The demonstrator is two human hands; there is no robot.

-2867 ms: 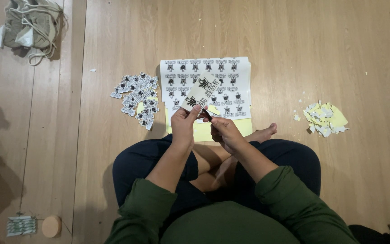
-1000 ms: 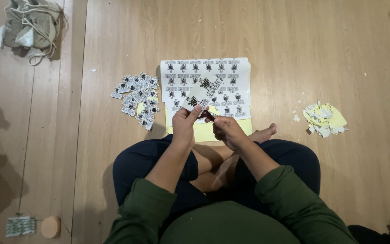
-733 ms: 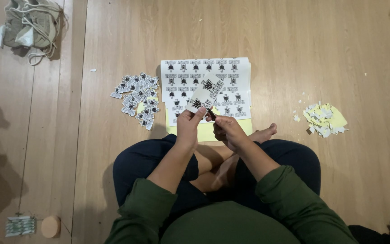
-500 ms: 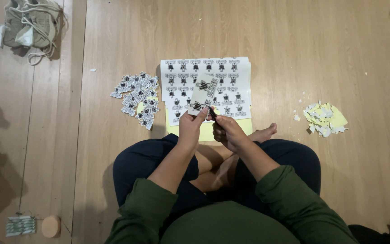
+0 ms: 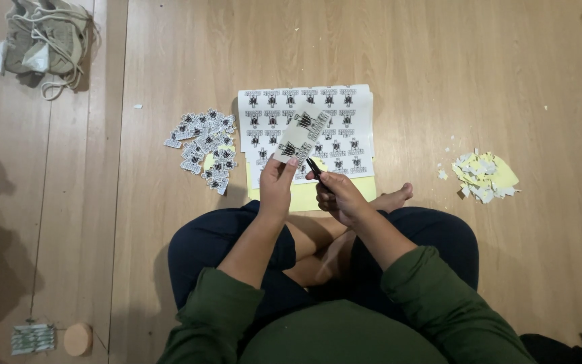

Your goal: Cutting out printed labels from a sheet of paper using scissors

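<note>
I sit cross-legged on a wooden floor. My left hand (image 5: 276,183) holds up a small strip of printed stickers (image 5: 302,133) by its lower edge. My right hand (image 5: 340,195) grips small black scissors (image 5: 314,167), whose blades point up at the strip's bottom edge. Under both hands lies a white sheet of printed stickers (image 5: 345,128) on a yellow sheet (image 5: 311,195). A pile of cut-out stickers (image 5: 205,148) lies to the left of the sheet.
A heap of white and yellow paper scraps (image 5: 485,175) lies on the floor at the right. A pair of beige shoes (image 5: 45,40) sits at the top left. A small round wooden thing (image 5: 78,338) and a small green-white packet (image 5: 33,337) lie at the bottom left.
The sticker strip in my left hand has turned and shifted slightly, now standing more upright. My right hand with the scissors stays at its lower edge.
</note>
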